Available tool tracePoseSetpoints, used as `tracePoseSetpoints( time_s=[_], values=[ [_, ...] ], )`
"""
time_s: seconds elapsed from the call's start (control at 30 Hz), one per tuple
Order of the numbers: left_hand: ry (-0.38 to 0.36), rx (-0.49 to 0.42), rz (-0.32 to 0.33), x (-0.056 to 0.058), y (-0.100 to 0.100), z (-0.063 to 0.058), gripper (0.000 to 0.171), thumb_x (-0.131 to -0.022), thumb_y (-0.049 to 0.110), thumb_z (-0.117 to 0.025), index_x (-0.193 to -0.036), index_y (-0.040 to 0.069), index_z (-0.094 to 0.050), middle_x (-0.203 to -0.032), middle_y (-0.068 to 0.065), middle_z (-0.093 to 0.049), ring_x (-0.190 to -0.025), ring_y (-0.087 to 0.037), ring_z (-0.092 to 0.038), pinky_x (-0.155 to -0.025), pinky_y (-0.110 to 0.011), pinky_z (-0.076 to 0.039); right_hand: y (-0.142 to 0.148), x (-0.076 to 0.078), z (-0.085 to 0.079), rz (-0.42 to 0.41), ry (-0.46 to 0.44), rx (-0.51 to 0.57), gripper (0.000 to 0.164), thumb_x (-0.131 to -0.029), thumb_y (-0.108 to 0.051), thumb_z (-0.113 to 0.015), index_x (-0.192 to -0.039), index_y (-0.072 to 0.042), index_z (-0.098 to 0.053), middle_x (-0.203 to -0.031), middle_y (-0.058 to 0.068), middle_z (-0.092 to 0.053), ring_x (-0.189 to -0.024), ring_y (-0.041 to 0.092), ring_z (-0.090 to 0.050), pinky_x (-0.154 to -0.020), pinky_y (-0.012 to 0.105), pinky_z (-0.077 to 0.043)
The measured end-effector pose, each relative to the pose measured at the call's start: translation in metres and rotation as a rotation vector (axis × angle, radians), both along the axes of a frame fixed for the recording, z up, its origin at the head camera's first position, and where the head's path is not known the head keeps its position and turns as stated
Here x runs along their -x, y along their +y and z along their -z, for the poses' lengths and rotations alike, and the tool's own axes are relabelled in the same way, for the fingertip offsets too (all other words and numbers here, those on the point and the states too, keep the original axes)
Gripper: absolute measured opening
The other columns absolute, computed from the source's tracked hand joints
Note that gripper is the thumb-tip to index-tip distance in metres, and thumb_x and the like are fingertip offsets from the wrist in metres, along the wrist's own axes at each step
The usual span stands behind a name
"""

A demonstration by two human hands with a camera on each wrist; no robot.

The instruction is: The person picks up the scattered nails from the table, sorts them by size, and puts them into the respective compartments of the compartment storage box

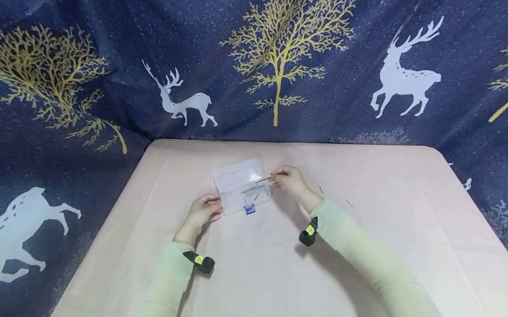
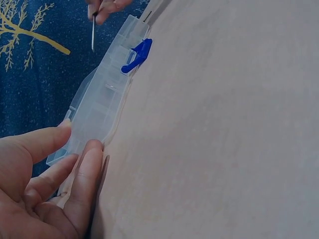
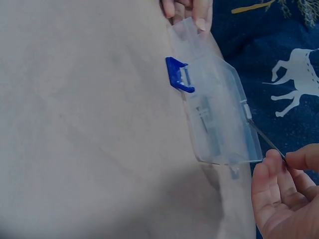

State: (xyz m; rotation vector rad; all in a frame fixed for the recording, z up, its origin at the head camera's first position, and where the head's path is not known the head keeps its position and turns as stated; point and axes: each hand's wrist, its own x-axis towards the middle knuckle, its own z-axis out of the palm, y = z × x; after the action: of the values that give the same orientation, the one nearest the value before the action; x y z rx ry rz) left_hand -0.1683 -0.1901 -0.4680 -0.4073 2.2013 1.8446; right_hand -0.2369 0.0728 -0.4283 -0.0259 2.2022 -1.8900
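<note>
A clear plastic storage box point(image 1: 232, 207) lies with its lid point(image 1: 233, 176) swung back and a blue latch point(image 1: 249, 209) on its front. My left hand point(image 1: 203, 212) grips the box's left end, thumb on the upper edge and fingers along the near side. Several thin metal rods point(image 1: 253, 189) lie inside. Over the box's right end, my right hand point(image 1: 290, 180) pinches another thin metal rod point(image 3: 269, 142) between thumb and fingertips. In the head view the rod slants down to the left, its far tip over the box.
Right of the box, two small thin pieces point(image 1: 349, 203) lie loose on the table. A pale cloth point(image 1: 259, 281) covers the tabletop. Behind it hangs a dark blue curtain point(image 1: 328, 108) with deer and trees. Each wrist carries a black camera point(image 1: 204, 264).
</note>
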Motion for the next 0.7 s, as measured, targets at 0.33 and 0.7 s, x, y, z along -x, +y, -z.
tracePoseSetpoints(
  time_s=[0.33, 0.7],
  values=[
    [0.009, -0.009, -0.006, 0.000, 0.001, -0.001, 0.043, -0.093, 0.008, -0.057, -0.132, -0.005, -0.046, -0.125, -0.027, -0.055, -0.079, -0.007, -0.063, -0.075, -0.024, -0.060, -0.014, 0.003, 0.009, -0.037, 0.018, -0.103, 0.020, -0.087, 0.005, -0.054, -0.103, 0.014, -0.061, -0.097, 0.029, -0.067, -0.066, 0.014, -0.063, -0.069, 0.032, -0.062],
    [0.024, -0.014, -0.017, -0.003, 0.001, -0.001, 0.041, -0.092, 0.006, -0.057, -0.131, -0.006, -0.047, -0.122, -0.027, -0.057, -0.079, -0.007, -0.062, -0.075, -0.024, -0.060, -0.024, 0.000, 0.010, -0.080, 0.029, -0.152, 0.018, -0.088, 0.003, -0.055, -0.102, 0.011, -0.062, -0.094, 0.026, -0.068, -0.063, 0.012, -0.061, -0.063, 0.025, -0.060]
  ],
)
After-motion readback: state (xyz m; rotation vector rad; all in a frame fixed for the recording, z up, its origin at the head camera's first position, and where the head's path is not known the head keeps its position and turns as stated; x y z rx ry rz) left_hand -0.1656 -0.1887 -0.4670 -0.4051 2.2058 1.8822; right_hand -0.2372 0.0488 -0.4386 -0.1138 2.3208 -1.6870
